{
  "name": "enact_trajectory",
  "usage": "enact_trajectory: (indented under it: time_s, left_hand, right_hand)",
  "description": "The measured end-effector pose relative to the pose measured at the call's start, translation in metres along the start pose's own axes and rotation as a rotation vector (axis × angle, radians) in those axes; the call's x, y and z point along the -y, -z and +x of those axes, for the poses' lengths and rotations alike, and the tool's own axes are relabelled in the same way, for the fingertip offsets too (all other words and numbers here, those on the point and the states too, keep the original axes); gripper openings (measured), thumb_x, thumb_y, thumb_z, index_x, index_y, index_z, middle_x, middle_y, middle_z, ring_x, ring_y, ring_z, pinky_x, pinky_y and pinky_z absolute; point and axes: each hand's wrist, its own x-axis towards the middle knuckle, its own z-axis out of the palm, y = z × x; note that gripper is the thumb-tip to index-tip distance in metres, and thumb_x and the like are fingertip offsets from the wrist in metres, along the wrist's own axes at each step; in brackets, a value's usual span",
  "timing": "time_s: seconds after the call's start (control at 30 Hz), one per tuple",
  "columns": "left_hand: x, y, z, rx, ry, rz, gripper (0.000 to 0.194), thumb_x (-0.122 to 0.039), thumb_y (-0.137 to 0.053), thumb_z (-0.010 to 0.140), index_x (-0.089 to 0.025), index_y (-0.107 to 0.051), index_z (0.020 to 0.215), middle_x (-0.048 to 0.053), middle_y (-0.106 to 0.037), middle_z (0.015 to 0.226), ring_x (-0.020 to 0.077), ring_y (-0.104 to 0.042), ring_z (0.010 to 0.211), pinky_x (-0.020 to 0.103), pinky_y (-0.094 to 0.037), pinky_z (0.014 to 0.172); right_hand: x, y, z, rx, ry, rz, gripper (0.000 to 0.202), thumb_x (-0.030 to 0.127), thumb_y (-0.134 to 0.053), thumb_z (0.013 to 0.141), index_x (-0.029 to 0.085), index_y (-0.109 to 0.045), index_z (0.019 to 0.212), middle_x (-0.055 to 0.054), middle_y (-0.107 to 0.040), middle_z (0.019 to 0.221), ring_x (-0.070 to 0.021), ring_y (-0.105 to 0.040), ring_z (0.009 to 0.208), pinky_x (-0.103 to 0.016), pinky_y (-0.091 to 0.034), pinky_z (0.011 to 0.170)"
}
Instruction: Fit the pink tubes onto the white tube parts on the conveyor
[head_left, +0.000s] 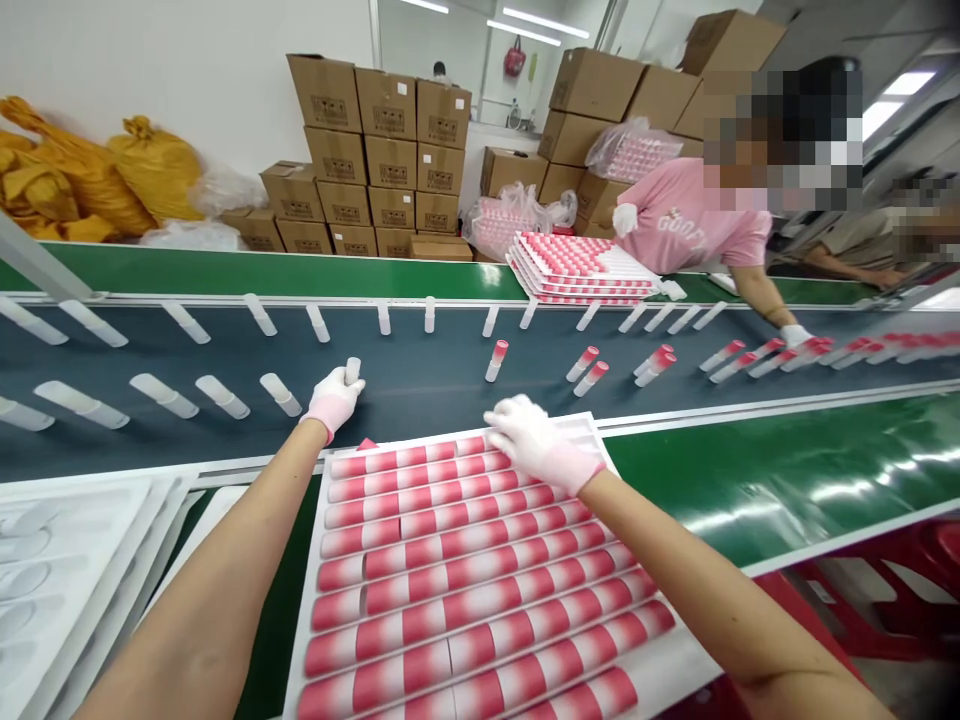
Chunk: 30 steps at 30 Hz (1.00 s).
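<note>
My left hand (334, 400), in a white glove, is closed around a white tube (352, 371) standing on the dark conveyor belt (420, 395). In front of me lies a white tray (319, 500) filled with rows of red-and-white tubes (480, 560). Over its far row, towards the right, is my gloved right hand (536, 440). Its fingers are curled down at the end of that row, and they hide whatever is between them. A single white tube with a red top (496, 361) stands on the belt just beyond my right hand.
White tubes (165, 395) and red-topped tubes (656, 368) stand along the belt. White trays (82, 580) are stacked at left. A co-worker in a pink shirt (697, 220) reaches onto the belt at right. Filled trays (585, 270) sit across it; cartons (390, 150) stand behind.
</note>
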Motion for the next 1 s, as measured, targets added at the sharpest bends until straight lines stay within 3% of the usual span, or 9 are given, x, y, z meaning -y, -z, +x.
enact_trajectory:
  time_s: [0.1,0.23,0.37,0.47,0.6,0.7,0.83,0.9,1.0]
  left_hand:
    - [-0.029,0.009,-0.024,-0.058,0.082,0.004,0.02,-0.042,-0.063,0.087,-0.023,-0.061,0.094,0.011,-0.07,0.098,0.0369,-0.065,0.108,0.053,-0.045,0.101]
    - [-0.082,0.012,-0.08,0.01,-0.061,-0.146,0.026,-0.045,-0.053,0.094,-0.025,-0.059,0.109,0.007,-0.063,0.131,0.0268,-0.06,0.122,0.04,-0.043,0.111]
    - [-0.123,-0.005,-0.137,0.234,-0.163,-0.396,0.028,-0.043,-0.055,0.095,-0.02,-0.059,0.11,0.007,-0.064,0.117,0.0201,-0.063,0.11,0.034,-0.05,0.101]
    - [-0.141,-0.015,-0.16,0.341,-0.209,-0.363,0.024,-0.04,-0.052,0.099,-0.021,-0.059,0.111,0.005,-0.063,0.108,0.0189,-0.061,0.103,0.033,-0.05,0.096]
    - [-0.158,-0.013,-0.171,0.378,-0.238,-0.237,0.022,-0.039,-0.046,0.101,-0.022,-0.058,0.108,0.003,-0.062,0.101,0.0184,-0.059,0.094,0.032,-0.05,0.089]
    - [-0.166,-0.008,-0.174,0.405,-0.231,-0.172,0.023,-0.041,-0.046,0.101,-0.021,-0.057,0.106,0.003,-0.062,0.099,0.0193,-0.059,0.092,0.034,-0.05,0.087]
    - [-0.173,-0.002,-0.173,0.556,-0.158,-0.218,0.027,-0.047,-0.051,0.097,-0.022,-0.06,0.101,0.002,-0.066,0.097,0.0207,-0.062,0.091,0.032,-0.051,0.084]
    - [-0.179,-0.001,-0.172,0.591,-0.126,-0.217,0.029,-0.049,-0.056,0.094,-0.023,-0.064,0.102,0.001,-0.069,0.098,0.0216,-0.064,0.093,0.032,-0.052,0.085]
    - [-0.188,-0.001,-0.171,0.569,-0.085,-0.19,0.029,-0.047,-0.055,0.093,-0.021,-0.067,0.097,0.002,-0.069,0.094,0.0221,-0.064,0.092,0.031,-0.052,0.082]
  right_hand:
    - [0.011,-0.009,-0.028,0.034,0.006,0.06,0.014,0.019,-0.054,0.097,0.018,-0.068,0.092,-0.012,-0.064,0.101,-0.0271,-0.053,0.1,-0.044,-0.048,0.09]
    - [0.022,-0.007,-0.038,-0.081,-0.067,0.301,0.006,0.016,-0.056,0.094,0.019,-0.059,0.089,-0.007,-0.064,0.095,-0.022,-0.057,0.095,-0.04,-0.051,0.087]
    - [0.056,0.02,-0.039,-0.138,-0.21,0.785,0.015,0.034,-0.057,0.098,0.021,-0.054,0.105,-0.005,-0.067,0.1,-0.0158,-0.063,0.081,-0.032,-0.054,0.07]
    - [0.082,0.043,-0.04,-0.181,-0.139,1.013,0.018,0.03,-0.06,0.095,0.021,-0.056,0.11,-0.005,-0.067,0.107,-0.0141,-0.065,0.082,-0.028,-0.054,0.067]
    - [0.097,0.058,-0.042,-0.191,-0.008,0.972,0.027,0.021,-0.058,0.093,0.021,-0.063,0.12,-0.008,-0.063,0.122,-0.0173,-0.065,0.099,-0.032,-0.059,0.079]
    - [0.094,0.063,-0.043,-0.18,0.066,0.902,0.042,0.018,-0.053,0.097,0.024,-0.059,0.138,-0.008,-0.064,0.122,-0.0191,-0.065,0.105,-0.036,-0.059,0.087]
    - [0.086,0.072,-0.042,-0.162,0.297,0.772,0.046,0.013,-0.053,0.097,0.027,-0.06,0.14,-0.007,-0.065,0.125,-0.0212,-0.063,0.116,-0.04,-0.055,0.1]
    - [0.088,0.073,-0.04,-0.132,0.384,0.727,0.049,0.01,-0.054,0.095,0.027,-0.06,0.14,-0.007,-0.067,0.124,-0.0206,-0.064,0.116,-0.04,-0.054,0.101]
    - [0.098,0.071,-0.039,-0.205,0.362,0.692,0.05,0.008,-0.056,0.093,0.026,-0.059,0.14,-0.005,-0.069,0.11,-0.0176,-0.066,0.104,-0.035,-0.057,0.093]
